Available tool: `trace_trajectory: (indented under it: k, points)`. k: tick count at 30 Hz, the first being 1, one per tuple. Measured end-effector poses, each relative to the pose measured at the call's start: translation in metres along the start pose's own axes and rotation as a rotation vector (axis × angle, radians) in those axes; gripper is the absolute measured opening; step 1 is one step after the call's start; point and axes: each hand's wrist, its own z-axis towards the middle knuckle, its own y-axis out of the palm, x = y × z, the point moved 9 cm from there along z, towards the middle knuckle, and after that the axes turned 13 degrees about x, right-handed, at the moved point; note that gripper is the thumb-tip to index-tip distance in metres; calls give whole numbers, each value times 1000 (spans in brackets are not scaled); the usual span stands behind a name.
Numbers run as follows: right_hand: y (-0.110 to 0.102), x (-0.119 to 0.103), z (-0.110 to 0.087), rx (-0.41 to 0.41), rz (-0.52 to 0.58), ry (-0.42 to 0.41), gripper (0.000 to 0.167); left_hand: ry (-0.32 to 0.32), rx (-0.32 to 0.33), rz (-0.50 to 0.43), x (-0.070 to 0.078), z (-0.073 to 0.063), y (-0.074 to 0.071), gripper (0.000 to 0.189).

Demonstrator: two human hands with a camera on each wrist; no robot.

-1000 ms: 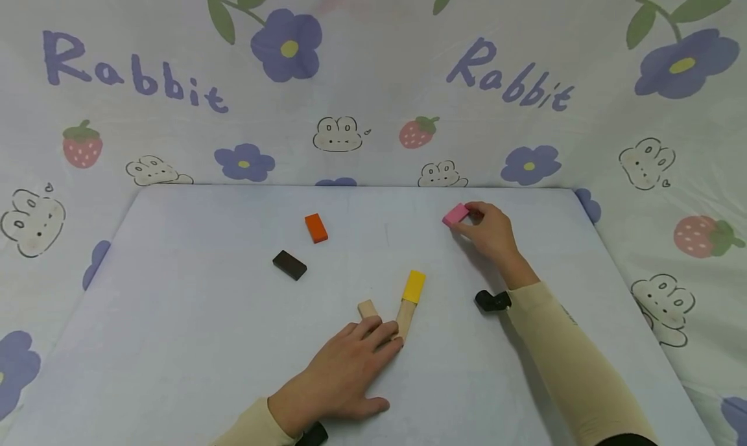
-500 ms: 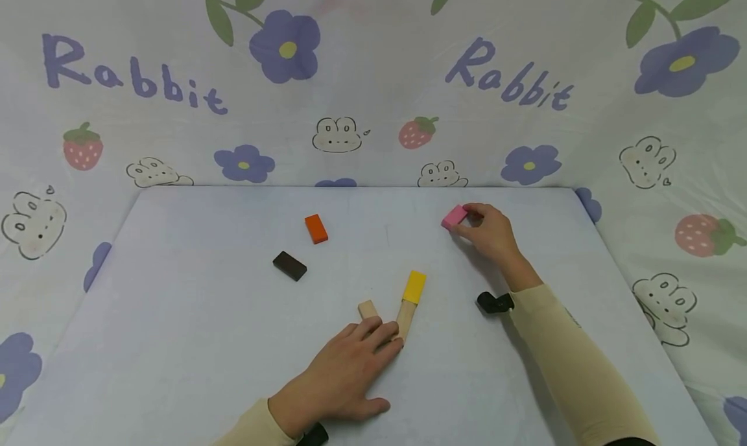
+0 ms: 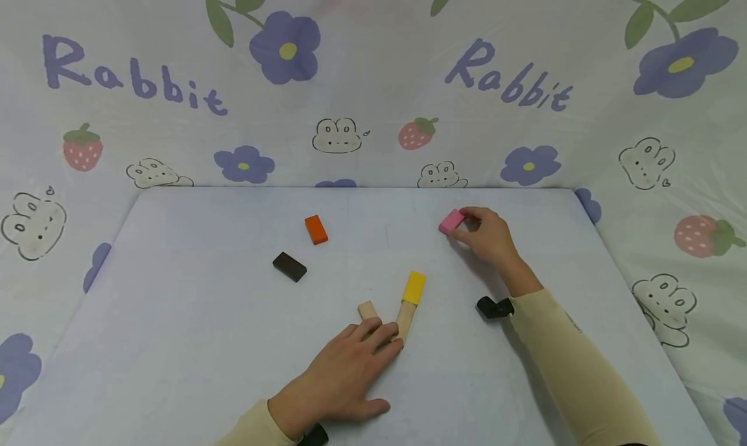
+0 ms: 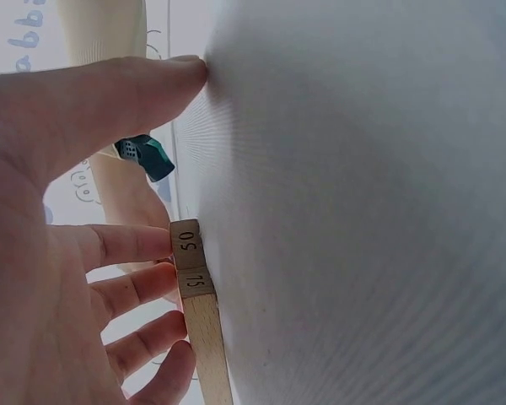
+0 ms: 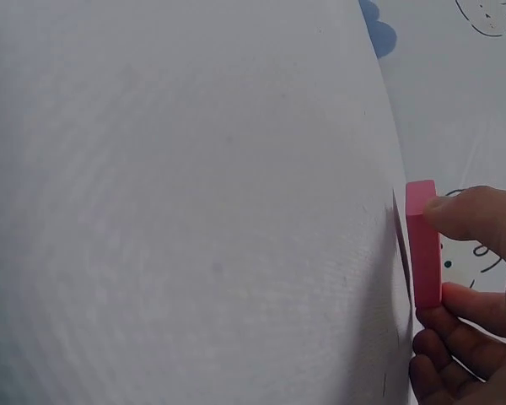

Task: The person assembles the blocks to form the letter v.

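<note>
My right hand (image 3: 490, 237) pinches a small pink block (image 3: 450, 222) between thumb and fingers at the back right of the table. In the right wrist view the pink block (image 5: 425, 253) stands on edge, with the thumb at one end. My left hand (image 3: 341, 371) rests its outstretched fingertips on plain wooden blocks, partly covering them. Two of these run out beyond the fingers, a left wooden block (image 3: 367, 310) and a right one (image 3: 406, 319). A yellow block (image 3: 414, 288) touches the right one's far end. In the left wrist view, the wooden block ends (image 4: 186, 245) read 50 and 75.
An orange block (image 3: 316, 229) lies at the back, left of centre. Nearer and further left is a dark brown block (image 3: 289, 266). The white tabletop (image 3: 192, 329) meets a rabbit-print cloth (image 3: 373, 76) along its back edge.
My right hand has shifted slightly towards me and to the left with the pink block. The left hand and the other blocks stay where they were.
</note>
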Motion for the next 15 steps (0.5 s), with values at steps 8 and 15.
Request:
trace_trajectory:
  k: [8, 15]
  points:
    - [0, -4, -6, -8, -6, -8, 64, 4, -1, -1, 1, 0, -1, 85]
    - [-4, -8, -9, -4, -9, -25, 65, 3, -3, 1, 0, 0, -1, 84]
